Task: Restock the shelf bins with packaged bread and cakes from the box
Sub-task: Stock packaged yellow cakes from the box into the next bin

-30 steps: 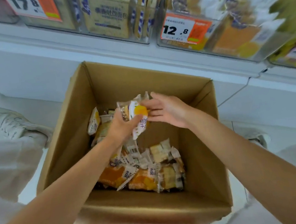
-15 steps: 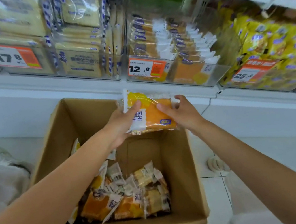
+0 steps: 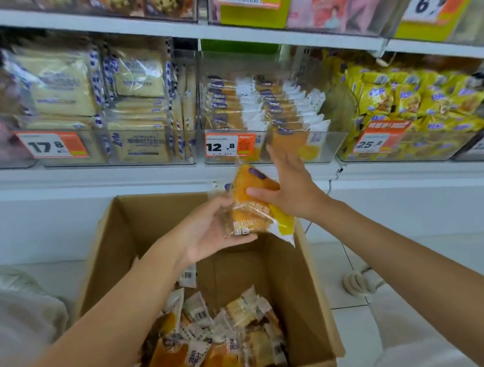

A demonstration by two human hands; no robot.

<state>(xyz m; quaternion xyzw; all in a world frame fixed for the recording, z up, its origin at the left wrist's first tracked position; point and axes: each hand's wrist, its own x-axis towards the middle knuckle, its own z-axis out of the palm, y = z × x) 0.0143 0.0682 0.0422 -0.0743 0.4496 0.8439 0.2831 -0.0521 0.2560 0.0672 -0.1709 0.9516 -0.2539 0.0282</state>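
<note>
Now | left hand + right hand grip packet | bin tag 12.8

One box; two hands: left hand, right hand.

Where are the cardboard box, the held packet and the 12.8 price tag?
cardboard box (image 3: 298, 294), head view, bare inner right wall.
orange packet (image 3: 252, 216), head view, wrapper middle.
12.8 price tag (image 3: 219, 147), head view, white number area.
</note>
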